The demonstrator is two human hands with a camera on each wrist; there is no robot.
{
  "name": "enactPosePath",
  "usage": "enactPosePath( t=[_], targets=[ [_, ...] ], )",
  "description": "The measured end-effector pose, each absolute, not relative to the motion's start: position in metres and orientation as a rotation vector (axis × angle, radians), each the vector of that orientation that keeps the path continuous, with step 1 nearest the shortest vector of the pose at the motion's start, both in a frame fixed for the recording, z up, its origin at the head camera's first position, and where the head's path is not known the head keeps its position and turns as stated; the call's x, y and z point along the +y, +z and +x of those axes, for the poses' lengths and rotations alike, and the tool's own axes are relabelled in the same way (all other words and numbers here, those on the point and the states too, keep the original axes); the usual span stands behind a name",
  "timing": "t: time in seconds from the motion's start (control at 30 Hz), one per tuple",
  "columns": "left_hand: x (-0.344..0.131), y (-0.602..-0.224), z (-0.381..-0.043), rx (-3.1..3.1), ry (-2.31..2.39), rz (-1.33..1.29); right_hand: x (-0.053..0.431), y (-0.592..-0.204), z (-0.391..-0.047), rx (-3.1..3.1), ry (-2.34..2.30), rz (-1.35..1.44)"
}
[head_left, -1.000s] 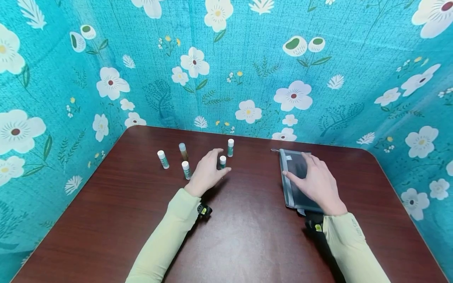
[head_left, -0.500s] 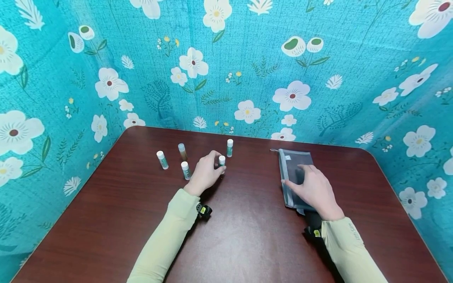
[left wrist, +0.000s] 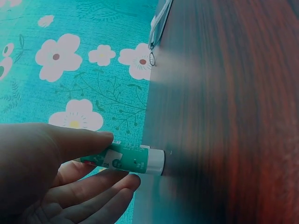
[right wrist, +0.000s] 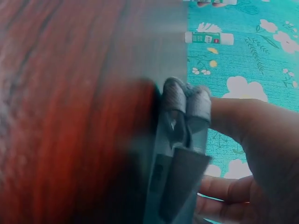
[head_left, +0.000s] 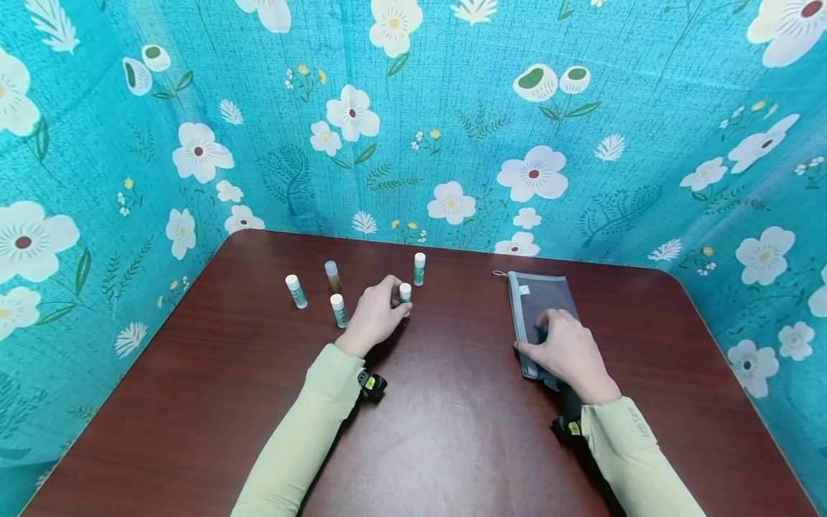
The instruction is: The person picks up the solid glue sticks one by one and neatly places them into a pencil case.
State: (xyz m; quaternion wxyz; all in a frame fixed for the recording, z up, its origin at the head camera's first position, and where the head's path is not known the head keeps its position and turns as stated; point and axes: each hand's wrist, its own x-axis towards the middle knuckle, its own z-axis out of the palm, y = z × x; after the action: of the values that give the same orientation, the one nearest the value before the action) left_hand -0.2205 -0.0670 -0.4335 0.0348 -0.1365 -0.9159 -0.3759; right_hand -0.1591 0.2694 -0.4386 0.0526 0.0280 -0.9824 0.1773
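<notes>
A green-labelled glue stick (left wrist: 124,157) with a white end is pinched between the thumb and fingers of my left hand (head_left: 375,316); in the head view it stands upright at the table's middle. On the right lies a grey mesh zip pouch (head_left: 533,298), flat on the table. My right hand (head_left: 568,352) is over its near part, thumb at the zip edge and fingers curled on the mesh. In the right wrist view the pouch's end (right wrist: 184,182) is close up and blurred, with the thumb (right wrist: 243,116) behind it. The fingertips' contact is partly hidden.
Other glue sticks stand nearby: one behind (head_left: 419,269), one left of the hand (head_left: 339,311), one farther left (head_left: 296,291). A brownish tube (head_left: 332,276) with a pale cap stands among them. A flowered cloth (head_left: 452,143) hangs behind the dark wooden table (head_left: 452,445).
My left hand's fingers have closed round the glue stick from a spread pose. The right hand has come down and toward me over the pouch, its fingers curling in.
</notes>
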Motion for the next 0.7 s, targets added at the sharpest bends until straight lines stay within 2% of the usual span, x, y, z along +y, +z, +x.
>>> enactPosePath(
  t=[0.7],
  targets=[
    [-0.0683, -0.43, -0.2196, -2.811, -1.166, -0.436, 0.2741, -0.4327, -0.1596, -3.097, 0.69, 0.212]
  ],
)
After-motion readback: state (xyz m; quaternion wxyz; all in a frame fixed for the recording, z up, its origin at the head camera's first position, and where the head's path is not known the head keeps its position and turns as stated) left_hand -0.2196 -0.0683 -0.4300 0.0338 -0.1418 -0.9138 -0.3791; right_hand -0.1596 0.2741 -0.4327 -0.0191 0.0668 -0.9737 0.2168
